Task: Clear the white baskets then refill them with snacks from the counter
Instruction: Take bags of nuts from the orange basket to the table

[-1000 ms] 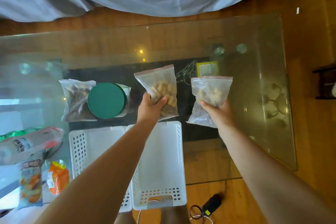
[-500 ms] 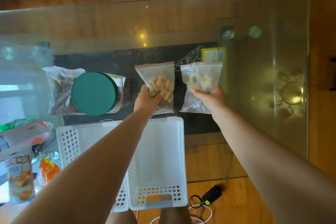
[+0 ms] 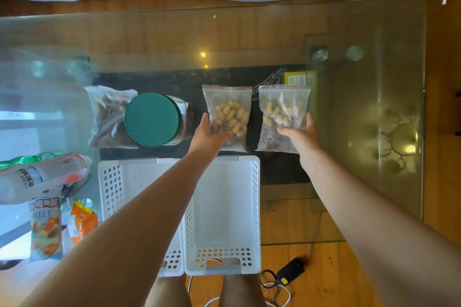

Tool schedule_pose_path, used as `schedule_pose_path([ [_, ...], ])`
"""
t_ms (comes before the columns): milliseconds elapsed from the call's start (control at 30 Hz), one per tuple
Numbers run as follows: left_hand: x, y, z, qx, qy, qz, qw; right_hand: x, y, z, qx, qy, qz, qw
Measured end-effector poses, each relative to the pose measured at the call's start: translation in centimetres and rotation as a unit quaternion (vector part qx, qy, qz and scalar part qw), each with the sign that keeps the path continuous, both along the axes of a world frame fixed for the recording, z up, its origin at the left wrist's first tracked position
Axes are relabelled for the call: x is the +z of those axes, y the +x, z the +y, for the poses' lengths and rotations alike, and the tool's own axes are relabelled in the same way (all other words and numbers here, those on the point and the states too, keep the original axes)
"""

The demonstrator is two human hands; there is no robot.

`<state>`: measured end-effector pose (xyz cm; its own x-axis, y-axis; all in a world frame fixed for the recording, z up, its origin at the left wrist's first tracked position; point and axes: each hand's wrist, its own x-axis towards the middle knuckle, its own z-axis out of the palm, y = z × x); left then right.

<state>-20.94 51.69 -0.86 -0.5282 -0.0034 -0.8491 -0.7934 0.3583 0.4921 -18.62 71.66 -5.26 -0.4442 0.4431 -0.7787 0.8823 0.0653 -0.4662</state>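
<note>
Left hand (image 3: 209,136) and right hand (image 3: 300,136) are each gripping 1 zip bag of peanuts, left bag (image 3: 228,117) and right bag (image 3: 283,117), fingers curled around the lower edges at frame center, likely setting them beyond the 2 emptied white baskets (image 3: 255,207).

Both baskets (image 3: 225,209) are plain white with rows of round holes punched in the walls, and the right one has a grey strip at its near handle. The two zip bags (image 3: 228,117) on the far side are clear with a thin red seal line and tan peanuts inside, next to a jar with a solid dark green lid (image 3: 152,119). Over on the left there's an orange packet (image 3: 83,222) and a light blue one (image 3: 46,229) with dark lettering, all on see-through glass (image 3: 374,107) over a reddish-brown wood floor (image 3: 444,132).
</note>
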Motion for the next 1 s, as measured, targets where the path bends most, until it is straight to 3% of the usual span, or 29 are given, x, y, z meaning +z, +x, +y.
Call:
schedule_pose_path([
  [100,2.5,1.6,-0.5,-0.007,0.015,0.034,0.999,1.7,1.0,-0.5,-0.002,0.014,0.001,1.0],
  [333,8.9,9.2,-6.1,0.098,0.068,0.031,0.992,8.9,6.7,-6.0,0.063,0.007,0.039,0.997],
  [567,15.5,20.6,-16.3,0.191,0.068,0.015,0.979,16.3,13.4,-17.0,0.171,-0.075,0.027,0.982],
  [733,19.3,31.0,-26.0,0.282,0.046,0.033,0.958,21.6,19.5,-27.1,0.285,-0.116,0.025,0.951],
  [867,20.6,41.2,-33.4,0.404,0.009,0.046,0.913,24.4,24.7,-34.9,0.365,-0.139,0.01,0.92],
  [1000,20.3,50.9,-38.2,0.544,-0.019,0.049,0.837,25.8,28.8,-40.6,0.441,-0.128,-0.014,0.888],
])
